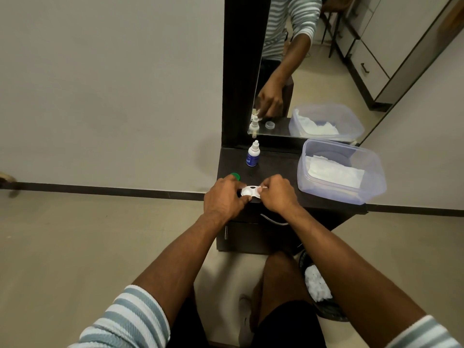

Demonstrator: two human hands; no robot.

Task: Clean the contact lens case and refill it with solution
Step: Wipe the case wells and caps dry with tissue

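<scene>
My left hand is curled over the left end of the contact lens case, thumb and fingers pinching it down against the near edge of the dark vanity shelf. My right hand is closed at the case's right end, fingertips bunched around something small and pale; it may be a bit of tissue or the second cap, but my knuckles hide it and I cannot tell which. The case itself is white, a flat figure-eight shape lying level, with its left well open and showing as a dark round hollow; the right well is mostly under my fingers. I judge this to be the cleaning step, working on the right well, with the refill not yet begun. A green cap sits on the shelf at about eleven o'clock from the case, just beyond my left knuckles. The solution bottle, white with a blue label and its nozzle cap on, stands upright at twelve o'clock, apart from the case and close to the mirror. At two o'clock is a clear plastic tub holding white tissues. Next I would need to free my right hand, reach for the bottle, and keep the case flat and steady under my left while both wells are filled.
</scene>
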